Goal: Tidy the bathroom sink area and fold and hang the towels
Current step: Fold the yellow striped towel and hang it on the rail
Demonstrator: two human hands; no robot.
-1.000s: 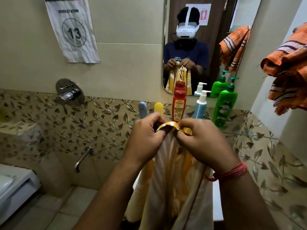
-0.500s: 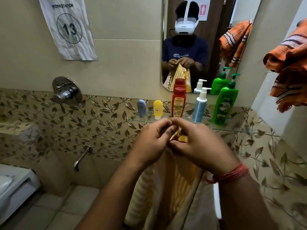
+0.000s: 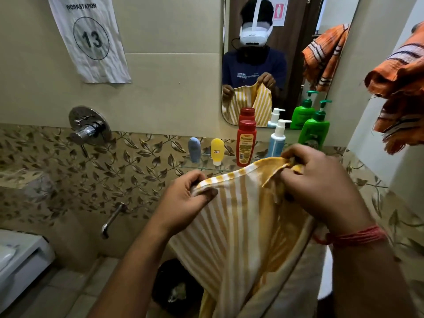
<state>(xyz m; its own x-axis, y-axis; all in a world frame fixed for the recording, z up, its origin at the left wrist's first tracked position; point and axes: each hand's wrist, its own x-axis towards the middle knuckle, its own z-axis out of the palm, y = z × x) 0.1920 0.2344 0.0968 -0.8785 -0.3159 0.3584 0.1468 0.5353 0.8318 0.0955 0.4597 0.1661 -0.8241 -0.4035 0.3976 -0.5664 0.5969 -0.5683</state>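
Two hands hold one towel (image 3: 241,226) by its top hem: soft terry cloth, yellow and white lengthwise stripes, hanging in loose folds below the wrists. Left hand (image 3: 183,200) pinches the hem at the left end, thumb over the cloth, fingers curled behind. Right hand (image 3: 321,187) grips a bunched corner at the right end, a red thread band (image 3: 353,235) on its wrist. The hem runs taut-ish between them, in front of a glass shelf (image 3: 195,166) carrying a red bottle (image 3: 246,143), a small yellow tube (image 3: 217,151), a blue-grey tube (image 3: 194,149), a white pump bottle (image 3: 277,138) and a green pump bottle (image 3: 314,131). An orange striped towel (image 3: 399,88), crumpled, hangs at upper right. Half a second ago the hands sat knuckle to knuckle on a gathered edge; now they are apart and the cloth is spread open between them.
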